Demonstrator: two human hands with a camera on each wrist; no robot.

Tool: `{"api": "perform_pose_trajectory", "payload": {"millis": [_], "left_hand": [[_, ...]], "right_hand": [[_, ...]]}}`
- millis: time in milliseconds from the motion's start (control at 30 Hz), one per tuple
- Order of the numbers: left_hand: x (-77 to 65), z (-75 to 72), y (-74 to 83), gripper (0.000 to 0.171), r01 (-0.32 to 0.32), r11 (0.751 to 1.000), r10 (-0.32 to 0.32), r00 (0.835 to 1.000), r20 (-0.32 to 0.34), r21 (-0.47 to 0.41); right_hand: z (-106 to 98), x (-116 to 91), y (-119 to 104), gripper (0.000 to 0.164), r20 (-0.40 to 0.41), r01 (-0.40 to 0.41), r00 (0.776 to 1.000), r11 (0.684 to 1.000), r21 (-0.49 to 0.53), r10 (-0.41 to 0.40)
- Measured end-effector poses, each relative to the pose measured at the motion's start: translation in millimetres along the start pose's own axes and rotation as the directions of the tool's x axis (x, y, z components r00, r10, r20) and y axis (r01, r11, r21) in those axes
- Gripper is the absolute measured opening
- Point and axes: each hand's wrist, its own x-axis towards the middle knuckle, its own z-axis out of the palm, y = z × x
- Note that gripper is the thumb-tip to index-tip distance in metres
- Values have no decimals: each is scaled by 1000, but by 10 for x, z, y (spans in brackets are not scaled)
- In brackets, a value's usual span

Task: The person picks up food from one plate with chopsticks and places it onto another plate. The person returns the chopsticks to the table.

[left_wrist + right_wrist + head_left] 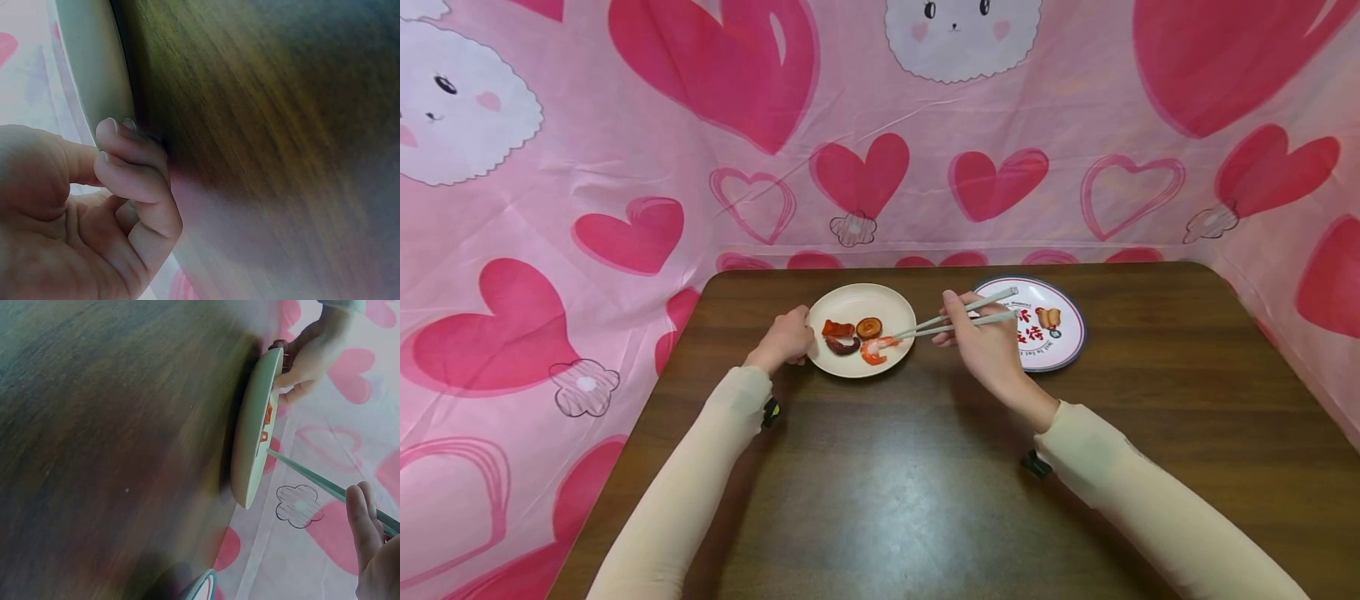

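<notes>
My left hand (786, 337) grips the left rim of a cream plate (861, 292), with curled fingers against its side in the left wrist view. On the plate lie an orange shrimp (874, 353), a round brown mushroom-like piece (869, 327), a glossy red-brown chunk (838, 329) and a dark curled tentacle-like piece (842, 346). A pair of pale chopsticks (951, 321) is held in my right hand (992, 350). Their tips reach over the plate's right rim to the shrimp; whether they pinch it is too small to tell.
A white plate with a blue rim (1075, 354) and red lettering stands to the right, partly behind my right hand. A small tan piece or print (1048, 317) shows on it. The brown wooden table (880, 483) meets a pink heart-patterned cloth (925, 117) at the back and sides.
</notes>
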Motion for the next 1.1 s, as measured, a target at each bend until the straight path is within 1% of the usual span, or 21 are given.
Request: {"api": "perform_pose_trajectory", "payload": {"millis": [267,467,667,967,1100], "left_hand": [[10,4,21,32,-4,1000,4,1000,2,8],[17,1,37,31,-2,1000,2,1000,-3,4],[12,4,19,34,-8,1000,8,1000,-2,8],[-18,-10,1,38,-10,1000,10,1000,1,-9],[-21,-6,4,38,-7,1000,7,1000,0,-11]], "right_hand": [[-79,-35,-16,39,-37,8,999,1000,24,-7],[-135,-47,-3,41,-36,14,999,999,50,-12],[-183,-66,-20,40,-37,17,999,999,45,-15],[-257,-86,-51,38,-32,45,999,998,34,-44],[-300,-97,-60,40,-30,27,999,999,17,-26]]}}
